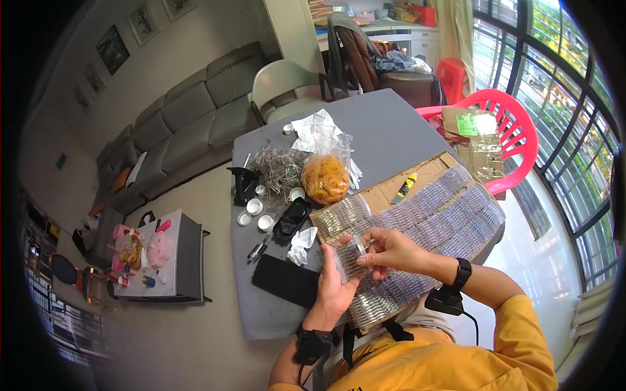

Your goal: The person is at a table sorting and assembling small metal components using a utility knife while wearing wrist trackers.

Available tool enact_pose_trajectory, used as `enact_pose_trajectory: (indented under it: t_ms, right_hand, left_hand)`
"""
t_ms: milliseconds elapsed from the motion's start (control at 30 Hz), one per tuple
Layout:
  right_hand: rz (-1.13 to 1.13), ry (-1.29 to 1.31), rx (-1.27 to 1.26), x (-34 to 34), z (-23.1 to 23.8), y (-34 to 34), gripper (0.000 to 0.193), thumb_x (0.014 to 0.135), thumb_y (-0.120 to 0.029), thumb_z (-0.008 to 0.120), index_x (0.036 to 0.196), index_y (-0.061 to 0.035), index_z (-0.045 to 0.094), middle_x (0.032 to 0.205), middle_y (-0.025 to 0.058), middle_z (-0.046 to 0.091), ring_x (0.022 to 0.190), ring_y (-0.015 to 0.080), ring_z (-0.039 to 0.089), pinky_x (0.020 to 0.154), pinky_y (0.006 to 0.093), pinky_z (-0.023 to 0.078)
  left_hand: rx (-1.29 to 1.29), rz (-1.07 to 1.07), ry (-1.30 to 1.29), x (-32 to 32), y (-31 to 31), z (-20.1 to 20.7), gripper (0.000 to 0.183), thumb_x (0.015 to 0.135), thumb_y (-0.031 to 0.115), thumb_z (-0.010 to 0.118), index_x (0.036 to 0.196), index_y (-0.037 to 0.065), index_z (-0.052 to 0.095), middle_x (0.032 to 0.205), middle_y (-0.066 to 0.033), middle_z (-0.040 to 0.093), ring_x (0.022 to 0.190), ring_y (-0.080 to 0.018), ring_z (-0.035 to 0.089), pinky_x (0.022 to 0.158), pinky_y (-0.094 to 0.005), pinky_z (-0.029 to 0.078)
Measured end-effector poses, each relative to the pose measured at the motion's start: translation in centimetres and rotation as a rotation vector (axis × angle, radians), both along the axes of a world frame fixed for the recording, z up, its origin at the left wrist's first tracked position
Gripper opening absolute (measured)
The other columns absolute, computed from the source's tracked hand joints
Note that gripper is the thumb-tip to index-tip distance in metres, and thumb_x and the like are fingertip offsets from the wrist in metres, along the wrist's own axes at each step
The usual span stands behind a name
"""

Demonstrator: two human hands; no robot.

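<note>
My right hand [386, 252] pinches a small shiny strip [358, 246], clear or silvery, between thumb and fingertips. Close beside it, my left hand [331, 287] is curled with the palm turned toward the strip. Something pale lies along its fingers, too small to make out. Both hands are over a cardboard sheet [427, 171] covered with rows of small silvery pieces [450, 221] packed tightly side by side. A yellow and black cutter [405, 188] rests on the bare cardboard beyond my right hand.
On the grey table [385, 124] are a clear bag of yellow-orange bands [326, 177], a tangled pile of thin metal pieces [279, 171], white round caps [254, 207], crumpled paper [302, 246] and a black rectangular object [285, 280]. A pink chair [521, 130] holding cardboard stands at the right.
</note>
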State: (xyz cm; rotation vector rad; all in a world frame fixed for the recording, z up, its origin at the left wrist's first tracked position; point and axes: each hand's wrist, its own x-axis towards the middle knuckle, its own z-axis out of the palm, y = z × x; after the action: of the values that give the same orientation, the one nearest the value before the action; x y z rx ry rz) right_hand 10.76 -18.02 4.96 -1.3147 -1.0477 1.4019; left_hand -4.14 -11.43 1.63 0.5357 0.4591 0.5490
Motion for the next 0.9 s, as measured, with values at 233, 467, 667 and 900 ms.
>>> enact_pose_trajectory:
  t_ms: [233,467,667,900]
  right_hand:
    - [-0.062,-0.759,0.288,-1.0,0.0,0.8,0.049,0.072,-0.022,0.070,0.110,-0.0048,0.043,0.063,0.0090,0.059,0.057,0.0178,0.060,0.050,0.0290,0.046]
    - [-0.119,-0.919,0.182,3.4,-0.7,5.6,0.055,0.070,-0.038,0.068,0.110,-0.0071,0.047,0.069,0.0095,0.059,0.064,0.0253,0.061,0.056,0.0328,0.046]
    - [-0.272,-1.136,-0.073,6.1,-4.4,9.1,0.070,0.059,-0.052,0.070,0.106,-0.0049,0.047,0.089,0.0165,0.060,0.085,0.0334,0.058,0.069,0.0407,0.047]
    - [-0.382,-0.685,0.038,8.1,-6.1,8.8,0.053,0.066,-0.031,0.072,0.104,-0.0005,0.052,0.082,0.0130,0.061,0.073,0.0218,0.060,0.063,0.0323,0.048]
  left_hand:
    - [0.035,-0.013,0.027,-0.3,0.3,0.2,0.047,0.090,0.051,0.026,0.118,0.016,0.041,0.110,-0.0078,0.050,0.100,-0.0193,0.050,0.081,-0.0368,0.044]
    - [0.012,-0.038,-0.054,-1.6,1.0,-1.6,0.046,0.089,0.051,0.028,0.111,0.014,0.043,0.101,-0.0107,0.052,0.086,-0.0235,0.055,0.075,-0.0392,0.048]
    - [-0.105,-0.030,-0.053,-2.0,0.8,-1.7,0.045,0.090,0.049,0.028,0.106,0.011,0.045,0.102,-0.0141,0.051,0.089,-0.0269,0.053,0.077,-0.0413,0.047]
    - [-0.143,-0.045,-0.104,-2.4,0.6,-2.3,0.043,0.089,0.048,0.033,0.108,0.011,0.046,0.102,-0.0124,0.051,0.092,-0.0273,0.052,0.080,-0.0407,0.047]
